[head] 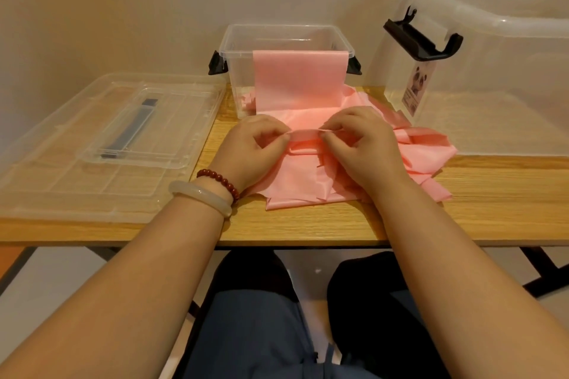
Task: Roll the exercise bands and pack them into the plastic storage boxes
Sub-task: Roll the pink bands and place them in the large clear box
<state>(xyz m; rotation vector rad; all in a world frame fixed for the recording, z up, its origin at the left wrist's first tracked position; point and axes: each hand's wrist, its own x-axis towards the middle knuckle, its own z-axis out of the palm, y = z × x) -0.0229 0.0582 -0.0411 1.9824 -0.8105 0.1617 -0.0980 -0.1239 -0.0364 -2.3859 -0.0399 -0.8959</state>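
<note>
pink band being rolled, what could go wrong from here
The pink band is draped over the small box's front rim; as the left hand and right hand roll its near end, it could tug the box or slide off crooked.
The loose bands piled underneath could get caught in the roll.

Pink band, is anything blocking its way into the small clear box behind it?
Nothing visible does. Left hand and right hand pinch the pink band just before the small clear box, which stands open; the band's far end drapes over its front rim.
</note>
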